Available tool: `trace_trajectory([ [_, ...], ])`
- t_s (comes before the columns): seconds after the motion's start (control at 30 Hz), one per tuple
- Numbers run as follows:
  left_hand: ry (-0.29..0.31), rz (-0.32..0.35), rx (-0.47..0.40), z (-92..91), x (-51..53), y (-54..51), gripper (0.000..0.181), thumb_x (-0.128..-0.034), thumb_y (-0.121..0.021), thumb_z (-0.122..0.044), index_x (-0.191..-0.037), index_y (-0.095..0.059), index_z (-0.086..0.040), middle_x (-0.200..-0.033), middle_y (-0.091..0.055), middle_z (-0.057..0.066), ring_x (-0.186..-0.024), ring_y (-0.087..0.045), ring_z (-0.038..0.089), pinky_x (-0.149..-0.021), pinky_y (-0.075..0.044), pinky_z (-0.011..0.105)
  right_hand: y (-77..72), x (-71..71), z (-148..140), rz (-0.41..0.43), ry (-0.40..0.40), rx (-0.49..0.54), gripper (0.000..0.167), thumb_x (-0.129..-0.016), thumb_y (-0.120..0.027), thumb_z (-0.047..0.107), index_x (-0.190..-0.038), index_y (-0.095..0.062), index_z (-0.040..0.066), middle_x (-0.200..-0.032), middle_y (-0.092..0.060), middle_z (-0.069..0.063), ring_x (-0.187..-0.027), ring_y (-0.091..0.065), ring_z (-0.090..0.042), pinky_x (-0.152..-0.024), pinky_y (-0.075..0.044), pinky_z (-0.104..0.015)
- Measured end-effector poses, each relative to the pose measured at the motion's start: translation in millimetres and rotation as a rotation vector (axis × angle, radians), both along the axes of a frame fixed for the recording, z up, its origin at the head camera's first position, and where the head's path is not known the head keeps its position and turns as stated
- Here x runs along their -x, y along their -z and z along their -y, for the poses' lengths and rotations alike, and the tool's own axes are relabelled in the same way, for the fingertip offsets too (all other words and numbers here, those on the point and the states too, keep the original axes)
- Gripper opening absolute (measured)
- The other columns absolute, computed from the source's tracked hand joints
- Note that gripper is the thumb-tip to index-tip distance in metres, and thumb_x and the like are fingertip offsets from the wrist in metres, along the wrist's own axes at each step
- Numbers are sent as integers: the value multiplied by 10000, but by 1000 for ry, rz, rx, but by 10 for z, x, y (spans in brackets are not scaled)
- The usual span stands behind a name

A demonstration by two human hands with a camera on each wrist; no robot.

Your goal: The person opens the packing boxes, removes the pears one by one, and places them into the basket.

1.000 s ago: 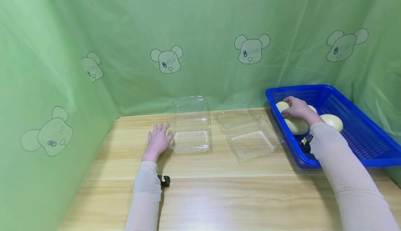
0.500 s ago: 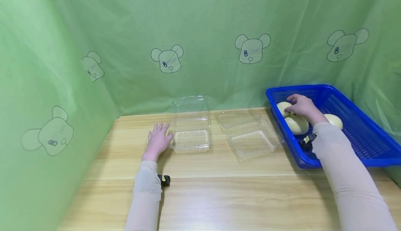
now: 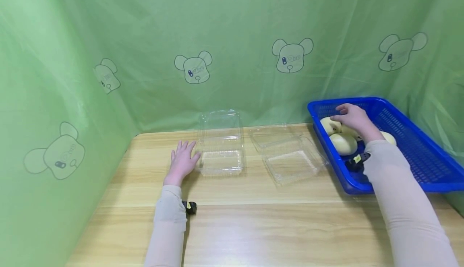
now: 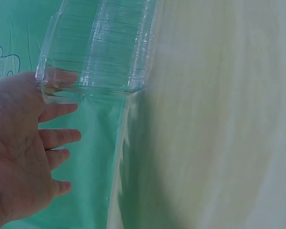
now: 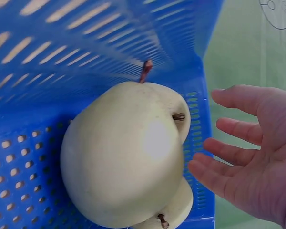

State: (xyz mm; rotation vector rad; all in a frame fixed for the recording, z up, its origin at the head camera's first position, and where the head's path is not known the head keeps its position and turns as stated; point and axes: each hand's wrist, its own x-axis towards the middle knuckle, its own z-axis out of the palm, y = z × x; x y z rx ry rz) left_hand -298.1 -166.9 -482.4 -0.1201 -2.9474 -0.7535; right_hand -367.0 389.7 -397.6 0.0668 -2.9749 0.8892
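My left hand (image 3: 181,163) lies with spread fingers at the left side of an open clear plastic clamshell box (image 3: 221,163). In the left wrist view the thumb shows through the box's clear wall (image 4: 100,52); whether it presses there I cannot tell. My right hand (image 3: 353,119) hovers over the blue basket (image 3: 342,176), its fingers loosely bent and holding nothing. Just below it are pale yellow pears: one at the back left (image 3: 330,125), a larger one (image 3: 343,144) in front. The right wrist view shows a big pear (image 5: 124,152) with stems of others behind it.
A second open clear clamshell box (image 3: 291,164) sits askew on the wooden table (image 3: 232,226), between the first box and the basket. Another pear (image 3: 390,138) is partly hidden behind the right wrist. A green curtain (image 3: 239,90) with bear heads hangs along the back and sides.
My right hand has let go of the back-left pear and risen up and slightly right, uncovering more of it. That pear has shifted slightly. The left hand and both boxes stay put.
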Motion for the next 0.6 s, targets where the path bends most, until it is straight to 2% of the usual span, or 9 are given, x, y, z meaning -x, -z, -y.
trace_trajectory([
  [0.2, 3, -21, -7, 2, -16, -53, 604, -1007, -422, -459, -1509, -347, -131, -1599, -241, 202, -1516, -62, 390, -1195, -34, 661, -127, -65, -26, 13, 17, 30, 774, -971, -456, 520, -1440, -321, -81, -1401, -369, -404, -1271, -361, -552, -1044, -330, -670],
  [0.33, 8, -19, -21, 6, -32, -112, 609, -1011, -411, -466, -1514, -335, -131, -1604, -225, 200, -1520, -34, 382, -1196, 5, 651, -224, -119, -58, 30, 28, 60, 859, -958, -414, 591, -1488, -249, -64, -1447, -311, -402, -1296, -321, -563, -1053, -302, -692],
  [0.6, 9, -27, -28, 13, -77, -209, 603, -1019, -401, -452, -1521, -321, -128, -1619, -190, 178, -1521, -33, 384, -1194, 36, 645, -383, -230, -64, 3, 48, 172, 886, -958, -374, 609, -1537, -143, -21, -1519, -221, -380, -1332, -265, -582, -1058, -276, -708],
])
